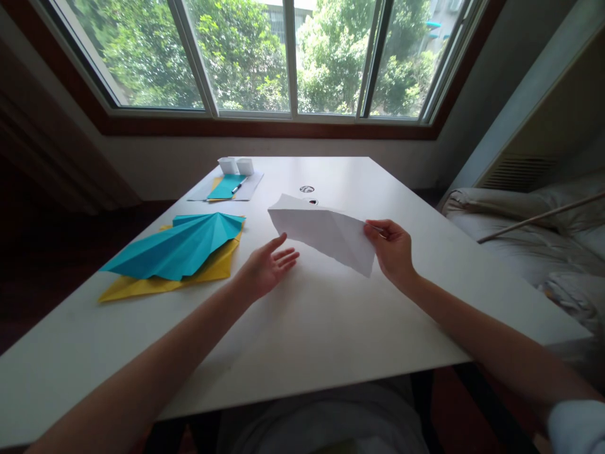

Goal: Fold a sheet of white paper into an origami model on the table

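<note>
A creased sheet of white paper (326, 233) is held up over the table, tilted, with fold lines across it. My right hand (393, 249) pinches its right edge between thumb and fingers. Just below the sheet's left end is my left hand (268, 268), fingers spread and palm turned inward, holding nothing. To the left of that hand lies a pleated blue paper (189, 246), fanned out on top of a folded yellow paper (212, 268).
The white table (307, 340) reaches toward the window. At its far left stand two small white paper boxes (236, 166), beside blue sheets (224, 186) and a pen (239, 185). Two round marks or objects (307, 189) lie beyond the white paper. A covered bed (501, 221) is on the right.
</note>
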{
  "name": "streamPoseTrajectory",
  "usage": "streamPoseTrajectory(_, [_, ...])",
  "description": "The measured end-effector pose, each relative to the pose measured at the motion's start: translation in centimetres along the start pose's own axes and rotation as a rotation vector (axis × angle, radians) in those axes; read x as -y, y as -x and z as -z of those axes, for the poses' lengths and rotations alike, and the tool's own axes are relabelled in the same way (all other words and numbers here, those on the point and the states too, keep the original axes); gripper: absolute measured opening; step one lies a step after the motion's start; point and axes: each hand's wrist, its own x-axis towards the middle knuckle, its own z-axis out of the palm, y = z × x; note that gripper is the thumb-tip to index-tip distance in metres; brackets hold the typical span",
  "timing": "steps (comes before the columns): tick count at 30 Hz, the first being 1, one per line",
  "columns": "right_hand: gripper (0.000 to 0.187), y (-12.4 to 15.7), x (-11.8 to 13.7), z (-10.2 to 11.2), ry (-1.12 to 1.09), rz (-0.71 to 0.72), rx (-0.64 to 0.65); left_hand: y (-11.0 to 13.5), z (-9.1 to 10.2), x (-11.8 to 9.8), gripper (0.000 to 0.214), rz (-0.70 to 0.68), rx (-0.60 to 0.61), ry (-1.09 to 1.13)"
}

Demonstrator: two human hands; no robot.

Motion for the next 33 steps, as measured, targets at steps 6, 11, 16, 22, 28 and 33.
streamPoseTrajectory(6, [0.033, 1.7, 1.0, -1.6, -0.139, -0.236, 0.034, 0.8, -1.4, 1.6, 0.020, 0.105, 0.187, 0.027])
streamPoseTrajectory(11, [0.032, 2.3, 1.2, -2.1, -0.256, -0.352, 0.080, 0.7, -1.9, 2.4, 0.026, 0.006, 0.216, 0.117])
streamPoseTrajectory(16, [0.035, 2.0, 1.4, -1.6, -0.301, -0.470, 0.294, 0.5, -1.7, 2.0, 0.039, -0.155, 0.111, 0.208])
streamPoseTrajectory(22, [0.041, -0.4, 1.1, 0.3, -0.353, -0.494, 0.191, 0.4, -0.2, 0.2, 0.040, -0.155, 0.231, 0.175])
streamPoseTrajectory(28, [0.058, -1.8, 1.5, 1.9, -0.214, -0.475, 0.430, 0.2, 0.7, -0.5, 0.043, -0.177, 0.207, -0.004])
streamPoseTrajectory(33, [0.045, -1.3, 1.3, 1.8, -0.150, -0.460, 0.528, 0.1, 0.9, -0.4, 0.028, -0.210, 0.092, -0.113])
